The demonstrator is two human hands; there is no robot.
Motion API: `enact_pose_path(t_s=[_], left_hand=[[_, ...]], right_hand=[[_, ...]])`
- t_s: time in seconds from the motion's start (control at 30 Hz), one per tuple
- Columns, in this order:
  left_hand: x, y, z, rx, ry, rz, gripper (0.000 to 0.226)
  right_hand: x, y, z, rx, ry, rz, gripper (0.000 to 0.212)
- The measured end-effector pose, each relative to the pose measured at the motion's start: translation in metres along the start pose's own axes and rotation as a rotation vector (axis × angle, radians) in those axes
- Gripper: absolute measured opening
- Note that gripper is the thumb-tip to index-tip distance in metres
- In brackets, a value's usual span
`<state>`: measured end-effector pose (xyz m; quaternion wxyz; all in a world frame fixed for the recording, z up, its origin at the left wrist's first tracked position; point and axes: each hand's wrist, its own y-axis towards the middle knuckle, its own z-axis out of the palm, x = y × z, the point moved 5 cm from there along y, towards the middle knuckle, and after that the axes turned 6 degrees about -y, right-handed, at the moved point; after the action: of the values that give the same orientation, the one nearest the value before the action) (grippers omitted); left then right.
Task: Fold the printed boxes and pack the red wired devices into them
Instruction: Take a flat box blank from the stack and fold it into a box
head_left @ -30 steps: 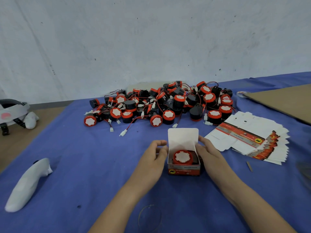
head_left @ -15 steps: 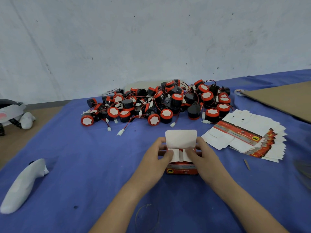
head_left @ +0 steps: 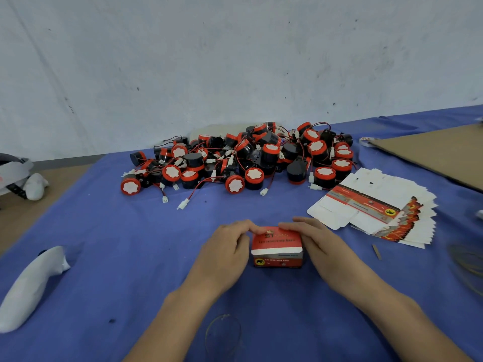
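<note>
A: The box [head_left: 277, 248] in front of you is thin glossy card, a squat block printed red and black, with a white strip along the lid's front edge. It sits on the blue cloth [head_left: 104, 244], close to you, between your 2 hands.

B: Your left hand [head_left: 224, 254] curls round its left end with the index fingertip on the lid's far corner, so you are gripping it there. Your right hand [head_left: 318, 241] lies flatter, with its fingers nearly straight and pressing the lid's far edge, and the palm beside the right end.

A: The long side runs left to right across you. The printed front with the yellow badge faces you, and the lid is folded down, facing up.

B: Beyond it lies the pile of devices [head_left: 243, 158], round black plastic drums with red caps and thin red and black wires ending in white plugs. To your right is the fanned stack of flat boxes [head_left: 376, 207].
</note>
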<state>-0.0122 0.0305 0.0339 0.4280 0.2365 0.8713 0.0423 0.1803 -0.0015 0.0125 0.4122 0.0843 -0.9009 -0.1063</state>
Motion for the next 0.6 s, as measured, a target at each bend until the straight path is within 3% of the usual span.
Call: enact_pose_path(t_s=[0.1, 0.27, 0.33, 0.43, 0.6], left_hand=[[-0.001, -0.002, 0.001, 0.045, 0.037, 0.002, 0.033], [0.000, -0.006, 0.002, 0.167, 0.114, 0.030, 0.067], [0.001, -0.007, 0.002, 0.203, 0.131, 0.038, 0.078], [0.001, -0.007, 0.002, 0.212, 0.162, 0.061, 0.075], [-0.005, -0.008, 0.005, 0.165, 0.297, 0.197, 0.058]], right_hand=[[0.003, -0.003, -0.003, 0.003, -0.047, -0.057, 0.052], [0.012, -0.014, -0.008, -0.007, 0.146, -0.062, 0.037], [0.015, -0.017, -0.007, 0.038, 0.059, -0.090, 0.027], [0.015, -0.020, -0.005, 0.097, -0.106, -0.117, 0.030], [0.017, -0.019, -0.007, 0.070, -0.162, -0.154, 0.038]])
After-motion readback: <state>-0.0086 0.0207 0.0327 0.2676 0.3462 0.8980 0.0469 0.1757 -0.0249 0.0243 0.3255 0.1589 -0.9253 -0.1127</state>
